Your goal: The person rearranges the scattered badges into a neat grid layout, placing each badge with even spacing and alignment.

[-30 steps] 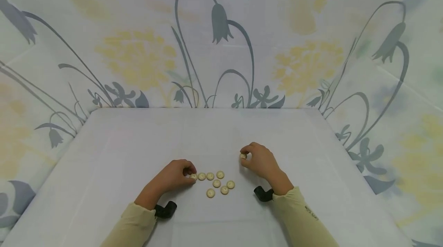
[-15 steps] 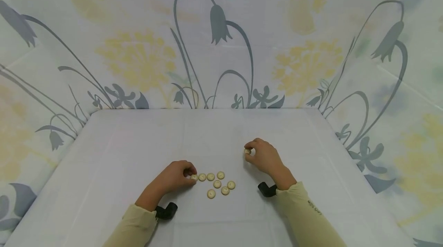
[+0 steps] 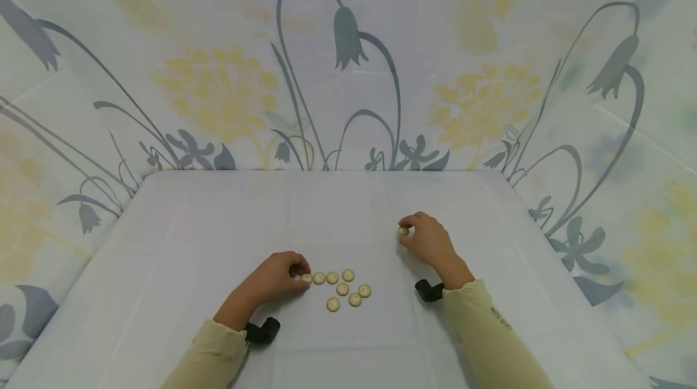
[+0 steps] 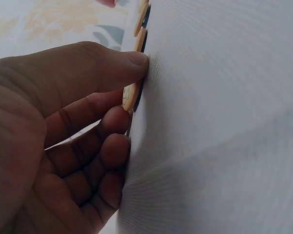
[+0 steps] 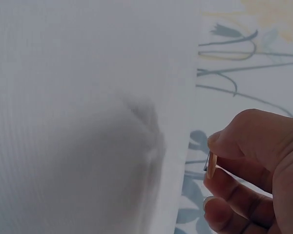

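Note:
My left hand (image 3: pixel 279 275) pinches a small round wooden disc (image 3: pixel 307 279) between thumb and forefinger, flat against the white table. In the left wrist view this disc (image 4: pixel 130 95) shows a dark underside and a fine drawing on its face. Its other fingers curl beside it on the cloth. Further right and higher, my right hand (image 3: pixel 428 240) holds another disc (image 3: pixel 403 231) by its edges. The right wrist view has that disc (image 5: pixel 212 165) edge-on between thumb and fingertips, off the table surface. What is drawn on the discs is too small to read.
Right of my left hand, two discs (image 3: pixel 325 278) continue in a line from the pinched one. Several more, such as one disc (image 3: pixel 355 299), lie loosely to their right and nearer me. White cloth covers the table (image 3: pixel 245 213); a flower-patterned curtain (image 3: pixel 414 26) surrounds its far sides.
My right hand has moved away to the right and farther from me, carrying its disc. The left hand and the discs on the table have stayed in place.

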